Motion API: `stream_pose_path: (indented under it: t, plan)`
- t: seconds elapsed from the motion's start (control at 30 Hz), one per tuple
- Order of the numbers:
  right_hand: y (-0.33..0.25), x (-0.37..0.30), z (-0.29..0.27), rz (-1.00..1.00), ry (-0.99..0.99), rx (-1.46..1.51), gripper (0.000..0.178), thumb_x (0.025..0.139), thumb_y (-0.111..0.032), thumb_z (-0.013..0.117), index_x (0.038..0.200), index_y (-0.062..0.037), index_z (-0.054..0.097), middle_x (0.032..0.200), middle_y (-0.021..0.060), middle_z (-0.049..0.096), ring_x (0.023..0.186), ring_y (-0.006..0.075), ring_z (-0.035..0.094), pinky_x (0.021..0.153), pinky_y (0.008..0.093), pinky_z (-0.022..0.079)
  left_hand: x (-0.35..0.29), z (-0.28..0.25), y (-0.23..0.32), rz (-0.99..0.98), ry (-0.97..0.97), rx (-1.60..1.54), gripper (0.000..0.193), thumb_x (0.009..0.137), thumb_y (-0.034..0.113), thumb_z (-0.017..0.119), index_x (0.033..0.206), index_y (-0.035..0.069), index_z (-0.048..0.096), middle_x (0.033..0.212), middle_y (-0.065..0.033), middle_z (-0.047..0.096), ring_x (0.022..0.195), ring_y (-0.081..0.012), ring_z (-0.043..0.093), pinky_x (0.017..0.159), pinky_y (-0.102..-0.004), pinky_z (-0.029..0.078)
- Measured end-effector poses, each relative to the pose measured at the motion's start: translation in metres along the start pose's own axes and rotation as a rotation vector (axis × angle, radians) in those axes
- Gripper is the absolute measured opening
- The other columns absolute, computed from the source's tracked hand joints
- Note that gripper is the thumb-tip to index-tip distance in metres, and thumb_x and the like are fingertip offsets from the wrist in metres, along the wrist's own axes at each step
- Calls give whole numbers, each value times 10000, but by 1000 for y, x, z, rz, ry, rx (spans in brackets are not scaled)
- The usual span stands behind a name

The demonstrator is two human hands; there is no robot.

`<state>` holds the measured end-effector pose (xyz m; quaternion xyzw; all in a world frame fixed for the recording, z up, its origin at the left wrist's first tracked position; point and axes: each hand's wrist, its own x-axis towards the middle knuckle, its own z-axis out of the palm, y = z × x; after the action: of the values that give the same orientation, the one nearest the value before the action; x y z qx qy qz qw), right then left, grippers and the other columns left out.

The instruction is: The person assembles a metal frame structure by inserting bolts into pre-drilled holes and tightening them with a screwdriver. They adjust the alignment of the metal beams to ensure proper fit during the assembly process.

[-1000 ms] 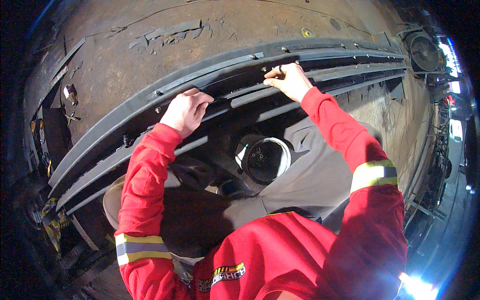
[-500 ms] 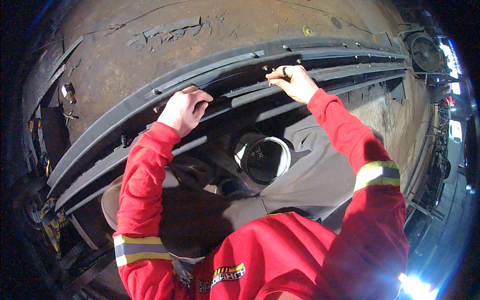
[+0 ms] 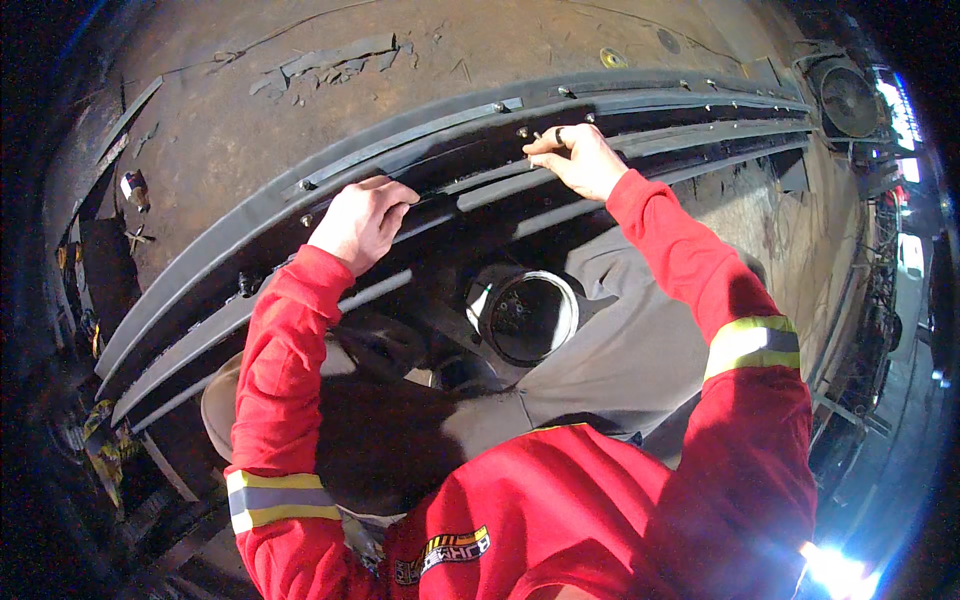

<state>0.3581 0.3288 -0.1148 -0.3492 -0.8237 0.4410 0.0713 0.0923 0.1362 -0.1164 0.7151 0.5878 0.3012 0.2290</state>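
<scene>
Long, curved dark metal rails (image 3: 190,262) run side by side across in front of me, with bolts (image 3: 306,185) standing along them. My left hand (image 3: 362,222) is closed over the rails left of centre, fingers curled in; whether it holds anything is hidden. To the right, my right hand (image 3: 585,162) pinches a small metal piece between thumb and fingertips, close beside a bolt (image 3: 523,132) on the rail. The piece is too small to name. Between my legs sits a round bucket (image 3: 572,318) with a pale rim and a dark inside.
Broken dark flakes (image 3: 340,58) and a yellow disc (image 3: 612,58) lie on the brown floor beyond the rails. A small bottle-like container (image 3: 134,190) is at the left. A round fan (image 3: 848,102) stands at the far right, and a bright lamp (image 3: 838,575) glares at the lower right.
The whole view has shifted slightly. Both hands stay at nearly the same places on the rails, and the right hand's pinching fingers have moved only a little.
</scene>
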Motion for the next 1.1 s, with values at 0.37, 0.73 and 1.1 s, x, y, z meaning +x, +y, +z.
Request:
stream_pose_path:
  t: [0.37, 0.73, 1.1]
  plan:
    - [-11, 3, 3, -143, -17, -157, 112, 807, 15, 641, 912, 22, 676, 881, 121, 692, 820, 182, 668, 760, 286, 509, 1, -9, 6, -26, 3, -7, 110, 813, 47, 595, 905, 24, 650, 856, -164, 633, 792, -360, 621, 717, -394, 513]
    - [-10, 6, 6, -100, -57, -166, 94, 808, -2, 643, 894, 35, 652, 919, 156, 695, 875, 213, 672, 815, 299, 505, -4, -1, -2, -14, -50, 1, 124, 827, 67, 599, 936, 27, 643, 863, -165, 633, 825, -357, 618, 756, -402, 501]
    - [-17, 3, 6, -106, -30, -189, 88, 799, 2, 629, 876, 43, 643, 947, 195, 687, 876, 279, 680, 810, 352, 516, -5, -2, 0, -22, -68, 12, 135, 819, 62, 599, 944, 32, 642, 878, -162, 639, 825, -357, 626, 760, -395, 509]
